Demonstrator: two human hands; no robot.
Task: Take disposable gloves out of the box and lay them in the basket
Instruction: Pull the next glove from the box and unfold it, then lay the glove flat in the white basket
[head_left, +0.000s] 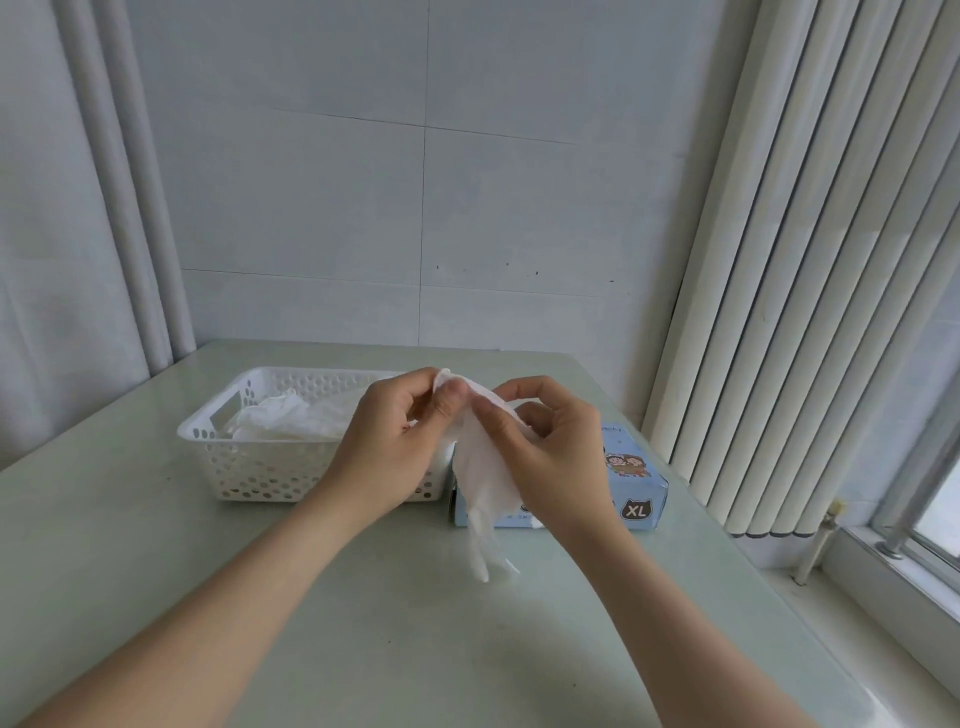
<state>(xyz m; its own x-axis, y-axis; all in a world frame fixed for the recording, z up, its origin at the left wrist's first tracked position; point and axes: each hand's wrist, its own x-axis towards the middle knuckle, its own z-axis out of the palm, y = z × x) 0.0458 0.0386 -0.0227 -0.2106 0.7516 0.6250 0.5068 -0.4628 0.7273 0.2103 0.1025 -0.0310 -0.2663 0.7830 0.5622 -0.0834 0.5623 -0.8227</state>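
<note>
Head view showed a thin, translucent white disposable glove (480, 467) pinched at its cuff by both hands, left hand (387, 441) and right hand (550, 447), fingers curled tight on it, apparently to spread it flat. It hung above the pale green table (363, 597), between the white perforated plastic basket (249, 462), which already held gloves, and the light-blue cardboard box (636, 483).

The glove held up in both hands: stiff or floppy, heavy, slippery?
Probably very floppy: the glove hangs limp below the left hand and right hand, its lower end dangling. Likely very light and thin, being translucent film. May not lie flat: the gloves in the basket look crumpled.
</note>
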